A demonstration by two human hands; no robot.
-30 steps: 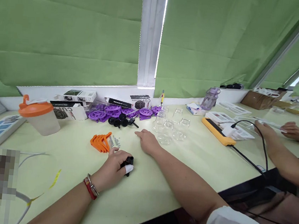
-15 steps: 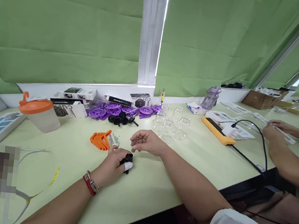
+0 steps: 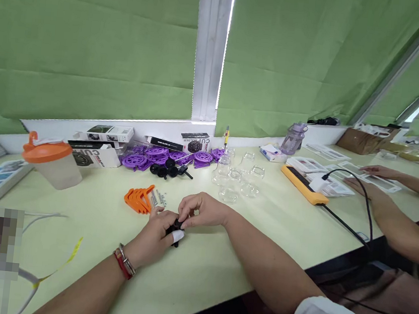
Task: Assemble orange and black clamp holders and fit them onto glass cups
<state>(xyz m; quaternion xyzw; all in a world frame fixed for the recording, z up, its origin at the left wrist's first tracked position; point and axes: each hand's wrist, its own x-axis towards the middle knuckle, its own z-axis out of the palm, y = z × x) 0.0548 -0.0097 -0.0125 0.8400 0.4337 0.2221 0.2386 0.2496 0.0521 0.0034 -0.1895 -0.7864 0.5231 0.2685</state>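
My left hand (image 3: pixel 158 231) is wrapped round a small black plastic part (image 3: pixel 177 224), holding it low over the table; a white covering is on the thumb. At the top of that part, the fingertips of my right hand (image 3: pixel 204 210) are pinched together. What lies between them is too small or hidden to make out. Just beyond my left hand lie a row of orange plastic hooks (image 3: pixel 138 199) and some silver screws (image 3: pixel 157 198). Farther back are several black round-headed pieces (image 3: pixel 171 169) and purple wheel-like plastic parts (image 3: pixel 157 155).
Several clear glass cups (image 3: pixel 234 178) stand behind my right hand. An orange-lidded shaker (image 3: pixel 56 168) and a white power strip (image 3: pixel 5 180) are at left. Cup holder boxes (image 3: pixel 99 153) line the back. On the right are a yellow power strip (image 3: pixel 302 184) and another person's hands (image 3: pixel 367 188).
My right hand has come down and left, its fingertips now at the top of the black part. My left hand keeps its hold. The other person's hands have lowered to the table.
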